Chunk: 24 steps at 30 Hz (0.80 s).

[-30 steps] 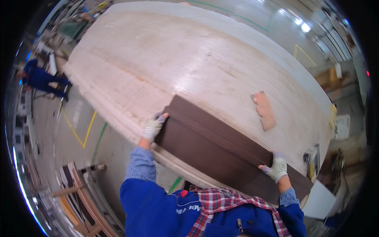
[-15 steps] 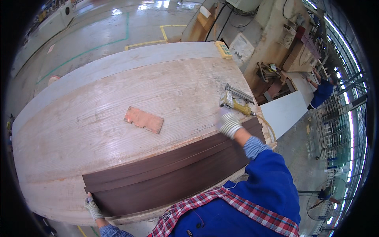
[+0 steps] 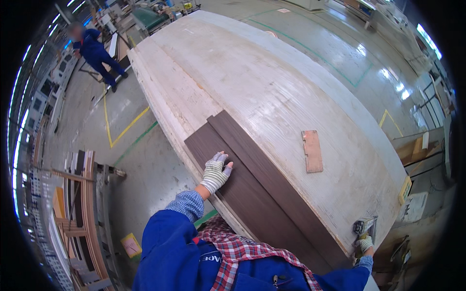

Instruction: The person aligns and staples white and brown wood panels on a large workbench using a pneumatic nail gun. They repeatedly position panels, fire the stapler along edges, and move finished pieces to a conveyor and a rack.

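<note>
Two dark brown pieces lie together near the table's front edge: a wide board (image 3: 257,208) and a narrower strip (image 3: 272,178) along its far side. My left hand (image 3: 216,173), in a striped glove, rests on the wide board toward its left end. Its fingers are slightly apart and hold nothing. At the right end of the table, my gloved right hand (image 3: 365,243) is closed around the handle of a nail gun (image 3: 361,226). The gun is beside the right end of the brown pieces, its lower part hidden by my hand.
A reddish notched plate (image 3: 313,151) lies on the large pale worktable (image 3: 272,92). A yellow box (image 3: 405,189) sits at its far right edge. Left of me stands a rack with long boards (image 3: 87,213). Another person (image 3: 99,53) stands at the far left.
My view has turned to the left. My left hand has gone from the board's left end onto its top face. My right hand, beside the nail gun before, now grips its handle.
</note>
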### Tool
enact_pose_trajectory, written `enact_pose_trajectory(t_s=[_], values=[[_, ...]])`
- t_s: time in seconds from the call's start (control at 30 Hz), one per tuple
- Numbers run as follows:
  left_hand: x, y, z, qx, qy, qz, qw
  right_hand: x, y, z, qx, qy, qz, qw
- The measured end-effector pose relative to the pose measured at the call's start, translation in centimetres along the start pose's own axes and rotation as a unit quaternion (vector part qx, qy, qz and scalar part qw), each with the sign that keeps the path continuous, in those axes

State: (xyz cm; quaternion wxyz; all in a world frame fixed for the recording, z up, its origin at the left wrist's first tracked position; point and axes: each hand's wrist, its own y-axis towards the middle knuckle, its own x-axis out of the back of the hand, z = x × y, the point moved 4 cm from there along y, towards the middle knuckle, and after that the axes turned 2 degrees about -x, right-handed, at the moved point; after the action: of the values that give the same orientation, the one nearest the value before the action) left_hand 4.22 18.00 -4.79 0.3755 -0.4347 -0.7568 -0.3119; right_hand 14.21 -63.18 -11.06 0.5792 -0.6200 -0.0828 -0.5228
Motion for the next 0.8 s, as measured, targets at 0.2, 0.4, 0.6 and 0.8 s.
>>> enact_pose_trajectory(t_s=[0.2, 0.4, 0.6, 0.8], values=[[-2.0, -3.3, -1.9, -0.073, 0.080, -0.007, 0.994, 5.1, -2.4, 4.0, -0.023, 0.231, 0.046, 0.972], [-2.3, -3.2, -2.1, -0.075, 0.090, 0.010, 0.993, 9.6, -18.2, 17.9, 0.160, 0.317, 0.025, 0.934], [-1.2, -1.4, -3.1, -0.166, -0.045, 0.000, 0.985, 4.6, -34.8, 33.1, 0.214, 0.456, 0.060, 0.862], [-2.8, 3.0, -2.5, -0.273, -0.056, 0.037, 0.960, -2.7, -41.2, 47.9, 0.297, 0.609, 0.275, 0.682]])
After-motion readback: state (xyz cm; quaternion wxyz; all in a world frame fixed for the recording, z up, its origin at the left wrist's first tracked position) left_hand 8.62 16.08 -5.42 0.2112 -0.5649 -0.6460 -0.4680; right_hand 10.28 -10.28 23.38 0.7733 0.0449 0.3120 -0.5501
